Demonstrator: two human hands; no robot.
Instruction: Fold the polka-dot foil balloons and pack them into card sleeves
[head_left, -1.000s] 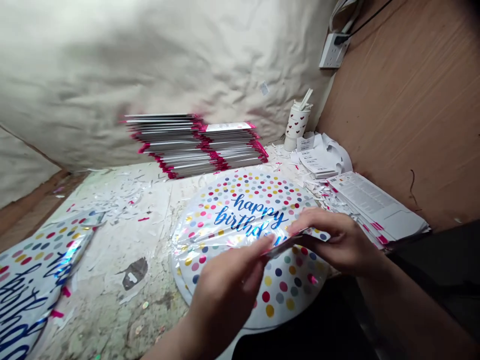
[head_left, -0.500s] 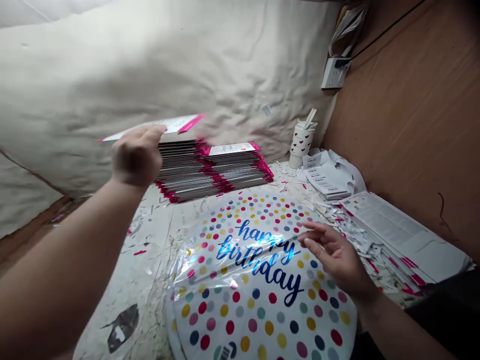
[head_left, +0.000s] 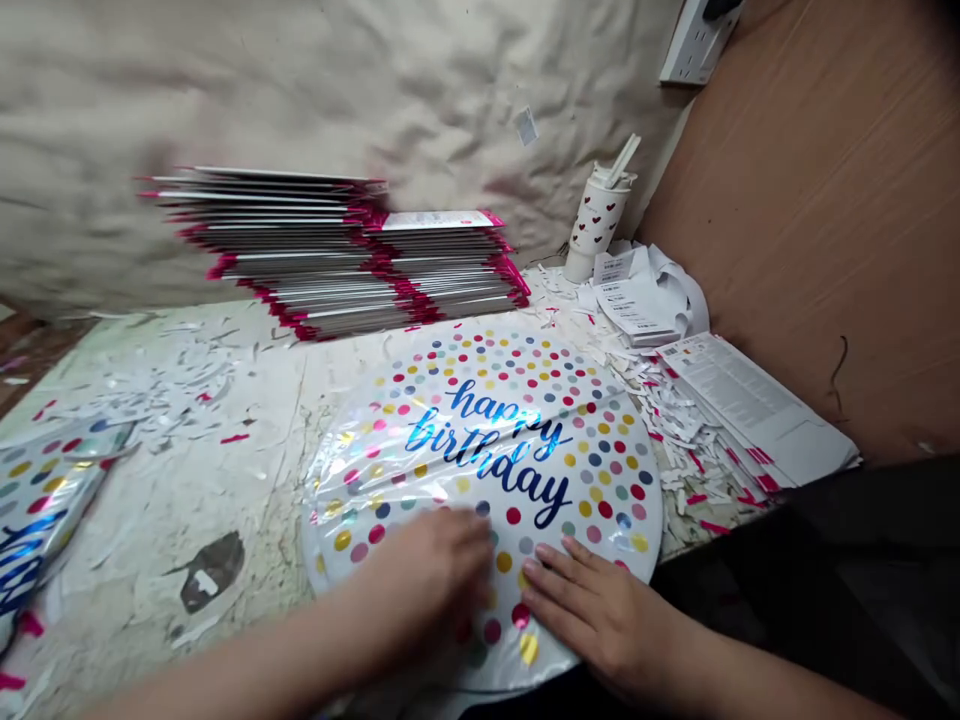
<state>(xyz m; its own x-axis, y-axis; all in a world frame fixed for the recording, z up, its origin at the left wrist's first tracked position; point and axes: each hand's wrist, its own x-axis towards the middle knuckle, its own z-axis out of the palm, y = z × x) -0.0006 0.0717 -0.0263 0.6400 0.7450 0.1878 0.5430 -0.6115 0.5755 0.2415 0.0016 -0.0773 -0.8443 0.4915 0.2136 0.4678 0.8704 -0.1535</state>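
Observation:
In front of me lies a large round "happy birthday" disc [head_left: 592,470] with coloured dots and shiny blue lettering, covered in clear plastic; another edge shows beneath it. My left hand [head_left: 431,570] is over its lower middle, fingers curled down and partly blurred; whether anything is between them is hidden. Flat on the lower right part of the disc, my right hand [head_left: 600,610] rests with its fingers stretched out. Behind the disc stands a tall stack of flat white pieces with pink edges [head_left: 300,240], beside a slightly lower stack [head_left: 457,260].
A similar dotted piece [head_left: 52,490] lies at the left edge. Paper scraps [head_left: 172,380] litter the worn white table [head_left: 277,480]. At the right are printed sheets [head_left: 765,400], a roll of labels [head_left: 645,300] and a white tumbler with hearts [head_left: 596,220]. A wall socket [head_left: 697,45] hangs above.
My left hand has let go of the white and pink piece at the tall stack and come down to the disc. My right hand has moved down and flattened. The view has shifted.

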